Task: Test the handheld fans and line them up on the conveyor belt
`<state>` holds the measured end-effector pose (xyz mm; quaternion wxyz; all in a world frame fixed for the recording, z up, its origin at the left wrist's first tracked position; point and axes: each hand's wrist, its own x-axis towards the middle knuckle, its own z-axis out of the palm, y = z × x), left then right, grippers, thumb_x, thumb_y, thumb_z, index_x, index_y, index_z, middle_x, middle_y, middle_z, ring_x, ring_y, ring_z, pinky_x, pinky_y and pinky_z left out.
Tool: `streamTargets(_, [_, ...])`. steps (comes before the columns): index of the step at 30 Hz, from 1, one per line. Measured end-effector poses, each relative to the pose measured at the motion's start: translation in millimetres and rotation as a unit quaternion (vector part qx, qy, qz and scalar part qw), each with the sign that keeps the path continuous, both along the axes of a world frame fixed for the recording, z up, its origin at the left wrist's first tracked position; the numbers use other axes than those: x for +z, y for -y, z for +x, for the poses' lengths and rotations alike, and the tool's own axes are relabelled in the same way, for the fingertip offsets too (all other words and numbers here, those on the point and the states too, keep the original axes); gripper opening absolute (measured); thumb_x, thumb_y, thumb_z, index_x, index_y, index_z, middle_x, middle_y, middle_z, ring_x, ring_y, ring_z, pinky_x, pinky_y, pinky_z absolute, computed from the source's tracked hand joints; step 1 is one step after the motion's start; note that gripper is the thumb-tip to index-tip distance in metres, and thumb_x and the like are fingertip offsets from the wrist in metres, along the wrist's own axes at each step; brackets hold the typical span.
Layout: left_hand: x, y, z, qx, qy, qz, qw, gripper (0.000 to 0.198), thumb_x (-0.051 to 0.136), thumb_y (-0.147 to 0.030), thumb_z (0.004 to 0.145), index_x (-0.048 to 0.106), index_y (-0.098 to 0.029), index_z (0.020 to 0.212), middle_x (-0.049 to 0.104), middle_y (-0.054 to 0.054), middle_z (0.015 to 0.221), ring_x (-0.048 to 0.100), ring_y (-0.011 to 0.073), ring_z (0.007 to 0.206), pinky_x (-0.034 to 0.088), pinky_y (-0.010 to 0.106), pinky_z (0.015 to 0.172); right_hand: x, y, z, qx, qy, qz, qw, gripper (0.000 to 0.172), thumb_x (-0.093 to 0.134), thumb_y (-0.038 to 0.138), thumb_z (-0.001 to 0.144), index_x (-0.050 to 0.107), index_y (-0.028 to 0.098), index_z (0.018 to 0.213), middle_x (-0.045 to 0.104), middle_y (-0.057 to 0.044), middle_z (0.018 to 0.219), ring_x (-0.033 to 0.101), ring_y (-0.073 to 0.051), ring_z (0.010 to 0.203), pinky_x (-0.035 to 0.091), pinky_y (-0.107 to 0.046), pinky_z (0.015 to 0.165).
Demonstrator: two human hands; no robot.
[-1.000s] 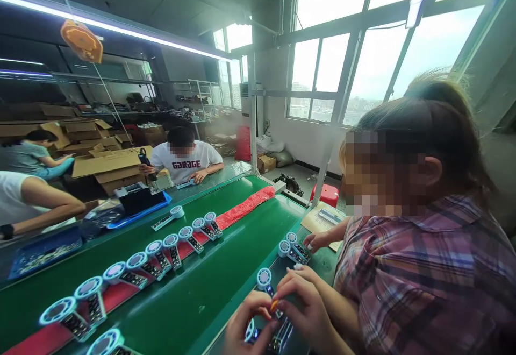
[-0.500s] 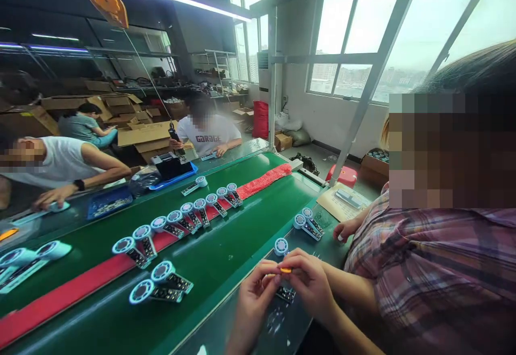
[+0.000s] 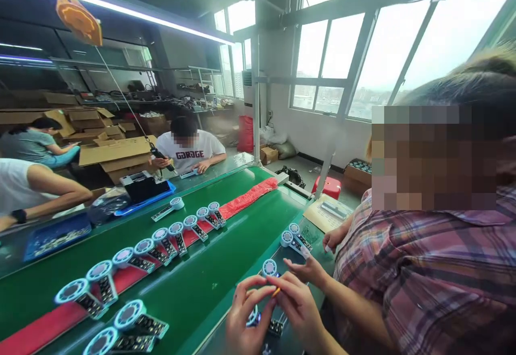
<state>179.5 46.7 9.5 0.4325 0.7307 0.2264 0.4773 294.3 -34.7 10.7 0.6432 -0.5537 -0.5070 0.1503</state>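
Both my hands meet low in the head view, fingertips pinched around a small orange piece [image 3: 276, 291]. My left hand [image 3: 246, 320] closes on it from the left. My right hand [image 3: 300, 309] grips it from the other side; its kind cannot be made out. Just beyond my fingers lies a light-blue unit with a round, fan-like head [image 3: 270, 268]. Partly hidden behind my left hand is another round light-blue head [image 3: 252, 316], and a dark circuit board [image 3: 276, 327] shows below my fingers.
A green conveyor belt [image 3: 226, 258] with a red strip [image 3: 48, 322] carries several light-blue units [image 3: 145, 247]. At right, a co-worker in plaid has a hand [image 3: 308, 270] close to mine, near two units [image 3: 291, 236]. Across the belt, another person holds a hanging screwdriver [image 3: 161, 156].
The view has shifted, so the belt and its units appear further left. The plaid-shirted co-worker's open hand now shows just beyond my right hand. My fingers still pinch the orange piece, now tilted.
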Motion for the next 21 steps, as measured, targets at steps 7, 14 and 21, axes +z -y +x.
streamTargets(7, [-18.1, -4.7, -5.6, -0.011, 0.032, -0.005, 0.999, 0.017, 0.066, -0.043, 0.083, 0.074, -0.028, 0.080, 0.065, 0.003, 0.093, 0.064, 0.0194, 0.086, 0.052, 0.030, 0.081, -17.4, -1.4, -9.1, 0.067, -0.007, 0.032, 0.997, 0.037, 0.048, 0.041, 0.096, 0.062, 0.033, 0.129, 0.070, -0.010, 0.099, 0.067, -0.022, 0.088, 0.054, -0.032, 0.078])
streamTargets(14, [-17.6, 0.8, -14.2, -0.016, 0.026, 0.097, 0.995, 0.004, 0.067, -0.024, 0.084, 0.069, -0.026, 0.085, 0.060, 0.000, 0.086, 0.062, 0.0154, 0.089, 0.052, 0.025, 0.078, -10.8, -0.9, -9.5, 0.135, -0.281, -0.094, 0.946, 0.032, 0.078, 0.048, 0.073, 0.072, 0.017, 0.079, 0.066, -0.003, 0.075, 0.058, -0.014, 0.070, 0.044, -0.022, 0.063])
streamTargets(21, [-9.5, 11.6, -19.0, -0.025, 0.035, 0.132, 0.990, 0.017, 0.065, -0.018, 0.086, 0.064, -0.026, 0.101, 0.061, 0.000, 0.096, 0.062, 0.0121, 0.090, 0.053, 0.023, 0.080, -18.5, 4.0, -15.7, 0.194, -0.331, -0.055, 0.922, 0.027, 0.081, 0.041, 0.073, 0.069, 0.017, 0.075, 0.063, 0.000, 0.073, 0.054, -0.011, 0.070, 0.042, -0.020, 0.066])
